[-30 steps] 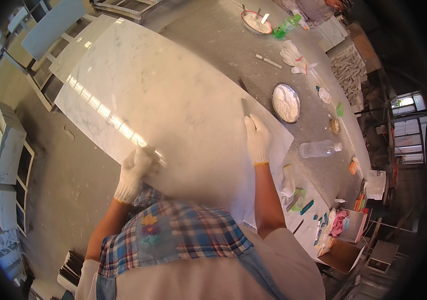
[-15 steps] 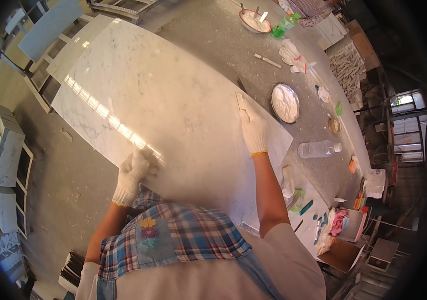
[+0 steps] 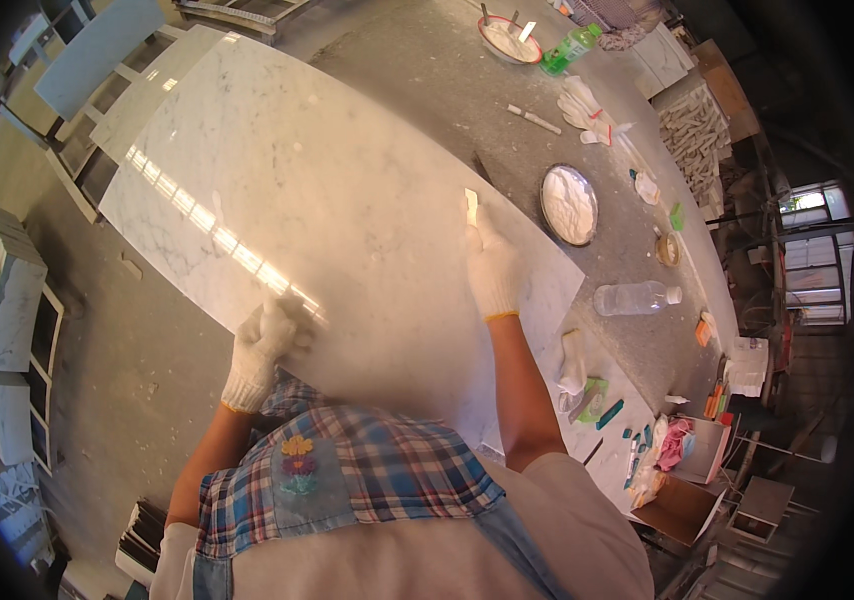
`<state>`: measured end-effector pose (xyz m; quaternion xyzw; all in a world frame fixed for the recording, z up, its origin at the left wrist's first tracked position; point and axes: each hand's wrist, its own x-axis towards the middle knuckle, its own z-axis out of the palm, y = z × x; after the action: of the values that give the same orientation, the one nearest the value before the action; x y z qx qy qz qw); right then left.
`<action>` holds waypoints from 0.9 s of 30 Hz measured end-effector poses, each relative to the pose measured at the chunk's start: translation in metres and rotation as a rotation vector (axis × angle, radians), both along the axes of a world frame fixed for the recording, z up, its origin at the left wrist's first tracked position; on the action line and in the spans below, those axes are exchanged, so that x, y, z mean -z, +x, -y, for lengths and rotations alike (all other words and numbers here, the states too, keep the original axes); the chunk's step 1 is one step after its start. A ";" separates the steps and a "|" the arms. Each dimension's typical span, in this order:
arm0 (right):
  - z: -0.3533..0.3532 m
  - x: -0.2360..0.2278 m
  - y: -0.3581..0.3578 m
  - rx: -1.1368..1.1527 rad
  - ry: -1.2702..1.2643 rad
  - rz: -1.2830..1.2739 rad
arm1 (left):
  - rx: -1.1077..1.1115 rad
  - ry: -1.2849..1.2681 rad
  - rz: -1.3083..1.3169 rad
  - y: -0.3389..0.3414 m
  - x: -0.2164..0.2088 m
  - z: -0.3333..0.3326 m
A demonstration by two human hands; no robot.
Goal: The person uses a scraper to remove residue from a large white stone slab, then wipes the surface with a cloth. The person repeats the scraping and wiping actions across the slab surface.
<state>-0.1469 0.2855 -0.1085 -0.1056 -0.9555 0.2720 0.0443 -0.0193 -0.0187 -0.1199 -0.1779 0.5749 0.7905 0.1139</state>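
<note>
A long white marble slab (image 3: 367, 200) with grey veins lies before me, glossy with a bright streak of reflected light. My right hand (image 3: 494, 268), in a white knit glove, is closed on a putty knife (image 3: 471, 205) over the slab's right part. Only the flat, bright blade shows past the fingers; the handle is hidden in the grip. At the slab's near left edge is my left hand (image 3: 267, 340), gloved too, with its fingers curled in. Whether anything sits inside that curl I cannot make out.
Right of the slab stand a bowl of white powder (image 3: 569, 205), a clear bottle (image 3: 635, 298) and spare gloves (image 3: 584, 108). Farther off are a red-rimmed bowl (image 3: 509, 40) and a green bottle (image 3: 569, 50). Open boxes (image 3: 682, 510) sit at lower right, stone blocks (image 3: 9, 300) at left.
My right hand has drawn a little left and toward me with the putty knife, and its blade now catches the light. The left hand has hardly moved.
</note>
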 end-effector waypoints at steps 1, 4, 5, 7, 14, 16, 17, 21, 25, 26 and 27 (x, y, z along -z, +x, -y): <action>0.000 0.000 0.001 -0.024 0.035 0.017 | -0.004 0.003 0.003 0.001 0.000 0.000; 0.001 -0.002 0.004 -0.074 0.057 0.070 | -0.008 -0.016 0.011 0.001 0.001 0.000; 0.001 -0.004 0.005 -0.083 0.030 0.037 | -0.005 -0.014 0.004 0.001 0.001 0.000; -0.001 -0.006 0.006 -0.087 -0.036 0.022 | 0.000 -0.006 -0.009 0.001 0.001 0.001; -0.023 0.005 -0.005 -0.113 -0.142 0.000 | 0.003 -0.005 0.007 0.001 0.000 0.001; -0.028 0.009 -0.011 -0.115 -0.119 -0.030 | -0.001 -0.001 0.002 0.001 0.001 0.001; -0.028 0.010 -0.014 -0.138 -0.108 -0.063 | -0.001 -0.001 0.010 0.001 0.001 0.001; -0.026 0.000 -0.019 -0.114 -0.043 0.052 | 0.003 -0.006 0.017 0.000 0.002 0.001; -0.027 -0.007 -0.014 -0.184 0.045 0.129 | 0.008 -0.010 0.001 0.000 0.001 0.002; -0.028 -0.006 -0.012 -0.218 0.053 0.114 | 0.002 -0.011 0.004 0.000 0.001 0.001; -0.030 -0.003 -0.010 -0.274 0.050 0.076 | -0.003 -0.013 0.006 -0.001 0.000 0.001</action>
<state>-0.1567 0.3158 -0.1054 0.0165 -0.9684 0.2473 -0.0270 -0.0199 -0.0200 -0.1200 -0.1817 0.5796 0.7863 0.1133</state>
